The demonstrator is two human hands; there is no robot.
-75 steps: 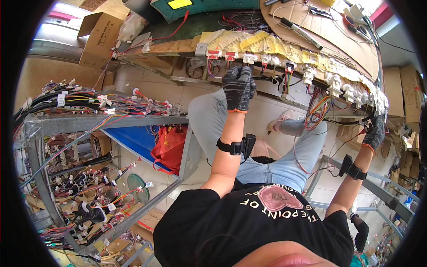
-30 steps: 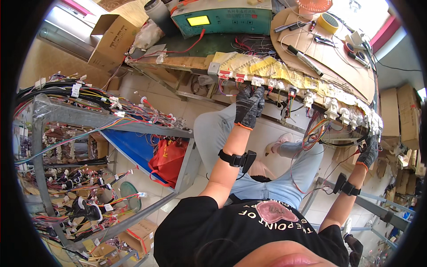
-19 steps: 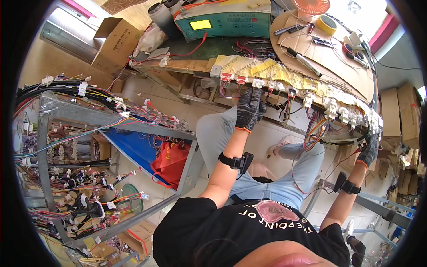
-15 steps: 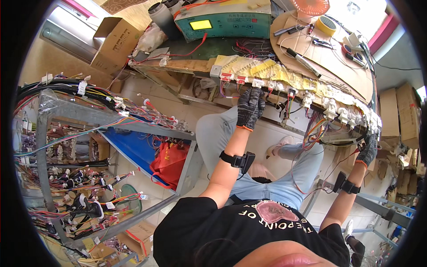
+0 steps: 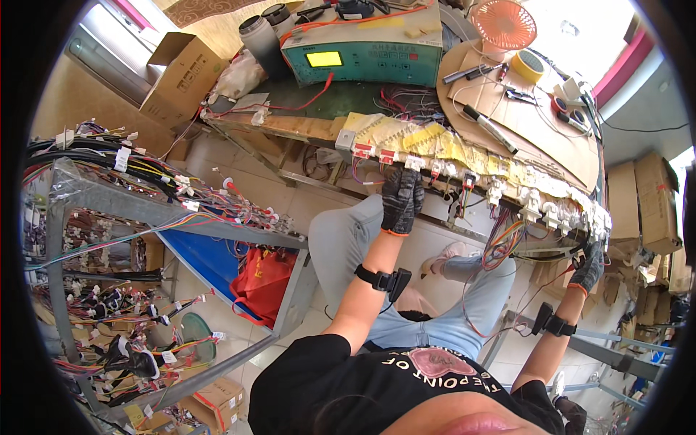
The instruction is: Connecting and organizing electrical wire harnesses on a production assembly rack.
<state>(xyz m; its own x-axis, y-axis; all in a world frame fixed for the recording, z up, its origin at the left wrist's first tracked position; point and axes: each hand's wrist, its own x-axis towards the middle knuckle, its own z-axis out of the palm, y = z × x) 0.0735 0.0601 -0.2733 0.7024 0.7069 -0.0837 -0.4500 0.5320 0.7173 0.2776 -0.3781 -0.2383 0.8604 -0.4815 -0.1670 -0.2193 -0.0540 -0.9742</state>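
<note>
Both gloved hands are up at the front edge of the tabletop point(image 5: 304, 127), where a row of white connectors point(image 5: 507, 192) hangs along the harness board. The left hand point(image 5: 401, 201) has its fingers curled around a connector just below the edge. The right hand point(image 5: 589, 267) sits far along at the wire bundle point(image 5: 504, 243); whether it pinches anything I cannot tell. A green tester box point(image 5: 362, 54) stands behind

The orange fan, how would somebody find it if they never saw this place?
Start at the big teal machine with the yellow screen at the back of the workbench. Just to its right stands the small round fan. It is the only orange grille there; the yellow tape roll beside it is smaller.
</note>
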